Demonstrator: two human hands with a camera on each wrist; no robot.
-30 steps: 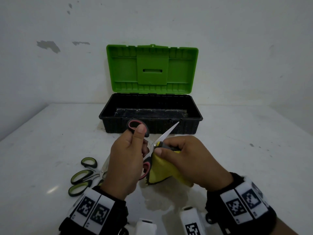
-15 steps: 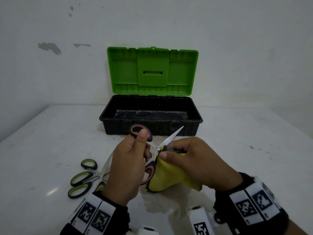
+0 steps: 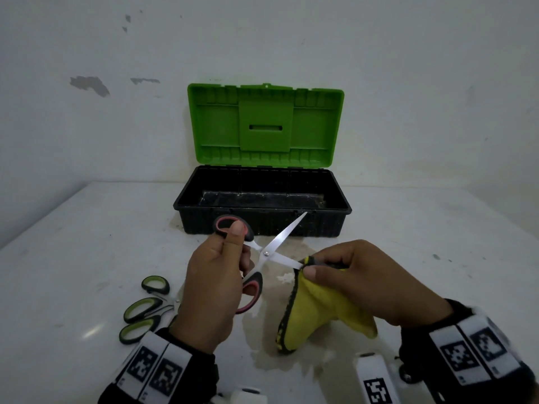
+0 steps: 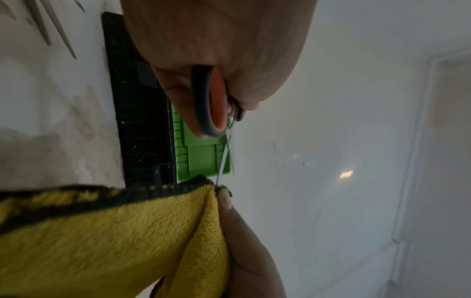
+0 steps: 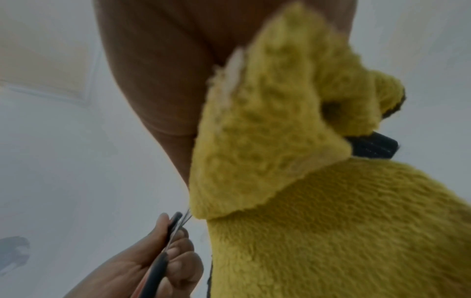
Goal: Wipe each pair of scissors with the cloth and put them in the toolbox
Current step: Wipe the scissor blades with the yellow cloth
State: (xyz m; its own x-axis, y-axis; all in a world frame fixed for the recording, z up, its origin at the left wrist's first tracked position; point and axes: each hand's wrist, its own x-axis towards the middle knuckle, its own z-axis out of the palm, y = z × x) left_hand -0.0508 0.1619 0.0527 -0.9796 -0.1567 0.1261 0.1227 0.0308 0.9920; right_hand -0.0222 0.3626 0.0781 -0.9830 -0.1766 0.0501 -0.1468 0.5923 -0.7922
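Note:
My left hand (image 3: pixel 215 275) grips the black-and-red handles of a pair of scissors (image 3: pixel 272 250), blades spread wide above the table. In the left wrist view the red-lined handle loop (image 4: pixel 214 100) sits under my fingers. My right hand (image 3: pixel 350 275) pinches a yellow cloth (image 3: pixel 318 310) around the tip of the lower blade; the upper blade points at the toolbox. The cloth (image 5: pixel 318 181) fills the right wrist view. The toolbox (image 3: pixel 262 211) is black with a green lid (image 3: pixel 265 123) standing open, and it sits just beyond my hands.
Two pairs of green-handled scissors (image 3: pixel 143 310) lie on the white table (image 3: pixel 73 258) left of my left wrist, partly hidden by it. A wet patch (image 3: pixel 288 360) marks the table under the cloth. A wall stands close behind the toolbox.
The scissor blades have spread wider. My right hand slid the cloth outward along the lower blade to its tip, moving right. Both hands have risen slightly.

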